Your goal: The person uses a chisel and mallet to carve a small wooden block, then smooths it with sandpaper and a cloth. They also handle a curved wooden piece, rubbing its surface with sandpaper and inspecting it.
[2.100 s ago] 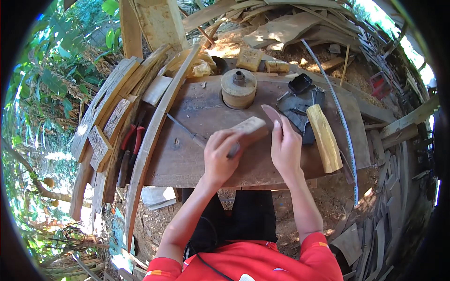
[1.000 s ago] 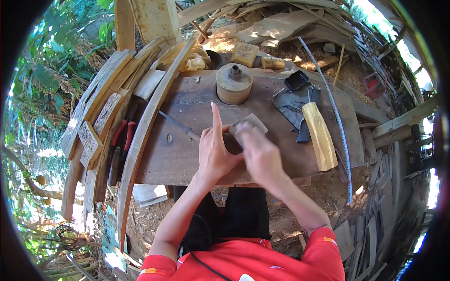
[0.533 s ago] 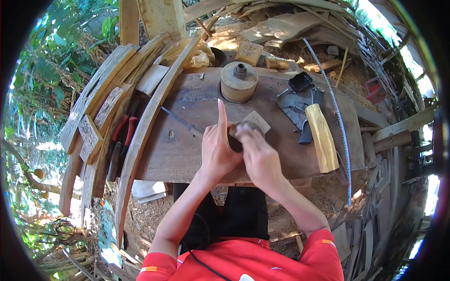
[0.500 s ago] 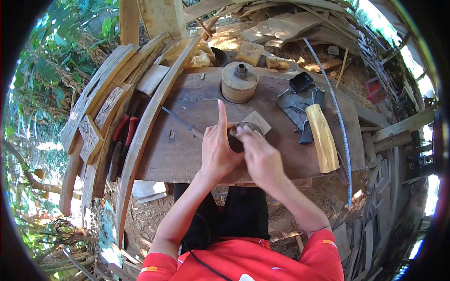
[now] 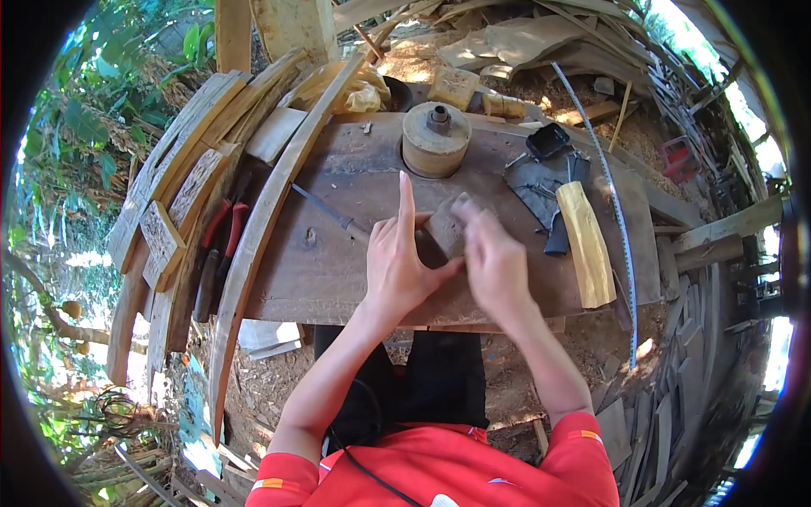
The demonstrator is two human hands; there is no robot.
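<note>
Over the near middle of the brown wooden workbench (image 5: pixel 338 283), my left hand (image 5: pixel 397 262) has its index finger pointing up and its thumb stretched to the right. Its other fingers are curled round a grey-brown piece (image 5: pixel 446 228), whose kind I cannot make out. My right hand (image 5: pixel 500 262) is bent inward at that piece's far right end, its fingertips smeared by motion; what they pinch is hidden. A slim metal tool with a handle (image 5: pixel 342 221) lies just left of my left hand. Beyond the hands stands a round wooden block (image 5: pixel 435 148) with a dark metal stub on top.
At right lie a yellow split log (image 5: pixel 585 245), a black cloth-like piece (image 5: pixel 536 190), a small black tray (image 5: pixel 547 141) and a long thin blade (image 5: pixel 604 169). Long planks (image 5: pixel 270 203) border the left side, beside red-handled pliers (image 5: pixel 228 228). Scrap wood (image 5: pixel 515 46) is heaped behind.
My right hand has moved right and slightly down. The piece between my hands now shows a flat grey-brown face instead of a rounded top. The pale square beside it no longer shows.
</note>
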